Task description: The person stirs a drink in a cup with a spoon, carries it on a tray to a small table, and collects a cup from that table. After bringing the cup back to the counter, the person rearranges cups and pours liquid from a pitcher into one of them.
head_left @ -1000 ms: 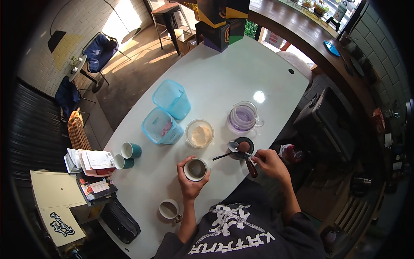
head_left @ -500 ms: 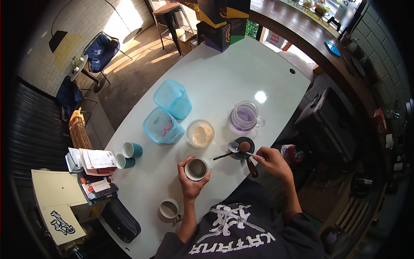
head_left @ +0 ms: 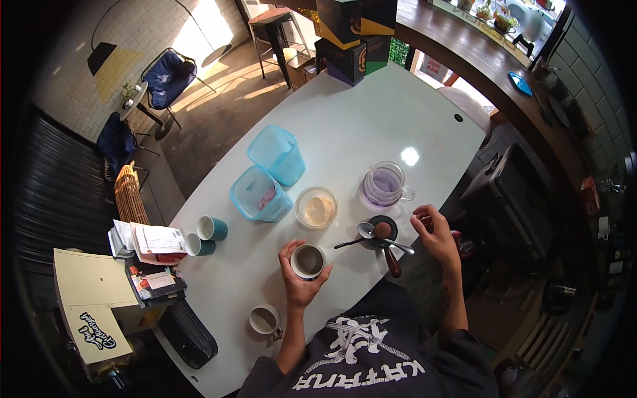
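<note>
My left hand (head_left: 300, 286) is wrapped round a cup (head_left: 308, 261) with a greyish inside, held upright near the table's front edge. My right hand (head_left: 435, 236) holds nothing; its fingers are loosely bent and apart, right of a metal spoon (head_left: 402, 248). The spoon rests across a dark round dish (head_left: 390, 227), where a brown ball-shaped thing (head_left: 383, 230) sits. A wooden handle (head_left: 393, 264) sticks out from the dish toward me, and a thin dark handle (head_left: 348, 244) points left. Behind the cup stands a clear bowl of pale powder (head_left: 317, 207).
A glass jug with purple contents (head_left: 383, 187) stands behind the dish. Two blue plastic containers (head_left: 262, 194) (head_left: 277, 154) are left of the bowl. Two teal cups (head_left: 211, 228) (head_left: 199, 245) stand far left, another cup (head_left: 264, 320) near my left forearm. Dark boxes (head_left: 346, 62) stand at the far end.
My right hand has let go of the spoon and moved right, away from the dish. The spoon now lies on the dish. My left hand still holds the cup. The view has shifted slightly.
</note>
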`<state>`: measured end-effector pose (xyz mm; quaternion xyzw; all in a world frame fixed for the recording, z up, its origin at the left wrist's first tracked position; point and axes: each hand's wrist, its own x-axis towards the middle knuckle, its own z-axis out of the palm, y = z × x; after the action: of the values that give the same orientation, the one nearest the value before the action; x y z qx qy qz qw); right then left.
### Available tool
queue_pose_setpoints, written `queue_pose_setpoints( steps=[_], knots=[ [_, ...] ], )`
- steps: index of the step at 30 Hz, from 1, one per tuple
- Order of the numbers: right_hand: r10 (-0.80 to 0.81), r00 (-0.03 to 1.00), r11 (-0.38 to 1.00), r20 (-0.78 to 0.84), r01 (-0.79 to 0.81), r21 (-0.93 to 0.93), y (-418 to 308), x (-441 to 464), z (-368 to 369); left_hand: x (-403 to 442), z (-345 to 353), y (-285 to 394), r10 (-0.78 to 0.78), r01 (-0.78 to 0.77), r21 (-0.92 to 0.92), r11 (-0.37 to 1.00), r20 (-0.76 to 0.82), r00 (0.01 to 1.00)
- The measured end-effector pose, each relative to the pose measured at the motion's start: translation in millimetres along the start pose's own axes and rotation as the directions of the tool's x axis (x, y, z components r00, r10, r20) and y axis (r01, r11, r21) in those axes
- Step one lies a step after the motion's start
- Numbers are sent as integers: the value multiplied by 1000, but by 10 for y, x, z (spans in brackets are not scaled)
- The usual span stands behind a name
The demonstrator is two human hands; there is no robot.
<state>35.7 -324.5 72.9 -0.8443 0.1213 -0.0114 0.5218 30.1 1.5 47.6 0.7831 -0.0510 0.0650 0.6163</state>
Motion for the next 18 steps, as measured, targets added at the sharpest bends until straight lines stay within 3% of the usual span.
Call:
queue_pose_setpoints(
  steps=[6, 12, 14, 18],
  knots=[
    [-72, 989, 997, -129, 75, 22, 76, 207, 86, -8, -2, -17, -23, 23, 18, 1000, 4, 1000],
    [-176, 967, 972, -186, 140, -189, 143, 402, 179, -14, 0, -27, -25, 25, -10, 1000, -3, 1000],
    [-319, 930, 932, -183, 272, -238, 263, 501, 228, -11, 2, -33, -30, 29, -12, 999, -4, 1000],
    [-226, 970, 965, -88, 211, -157, 388, 664, 197, -22, 9, -87, -7, 7, -13, 1000, -2, 1000]
  ],
)
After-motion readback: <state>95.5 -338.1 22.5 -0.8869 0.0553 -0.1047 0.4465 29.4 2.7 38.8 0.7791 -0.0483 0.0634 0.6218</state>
